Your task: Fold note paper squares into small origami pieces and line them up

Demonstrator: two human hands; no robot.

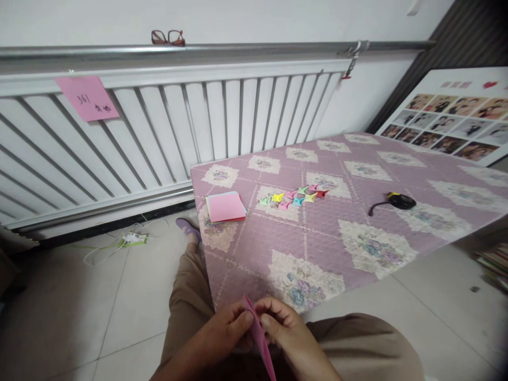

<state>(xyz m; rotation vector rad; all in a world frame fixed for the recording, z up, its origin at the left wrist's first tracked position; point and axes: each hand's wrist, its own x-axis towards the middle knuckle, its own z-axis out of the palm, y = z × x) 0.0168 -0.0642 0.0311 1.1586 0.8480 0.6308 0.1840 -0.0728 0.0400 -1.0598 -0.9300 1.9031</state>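
Observation:
A folded piece of pink paper [260,338] stands on edge between my hands at the near edge of the table. My left hand [230,328] pinches it from the left, thumb on top. From the right, my right hand [283,328] grips the same paper between thumb and curled fingers. Beyond them, a stack of square coloured paper [226,206] lies on the patterned tablecloth [254,254], pink sheet uppermost. Several small folded paper pieces [297,201] in green, yellow, pink, blue and red lie close together to the right of the stack.
A black object with a thin curved arm [401,201] lies on the table's right part. Behind are a white radiator [206,116], a pipe holding glasses [169,38], and a pink note [88,99]. A photo board [448,116] leans at right; a power strip [134,239] lies on the floor.

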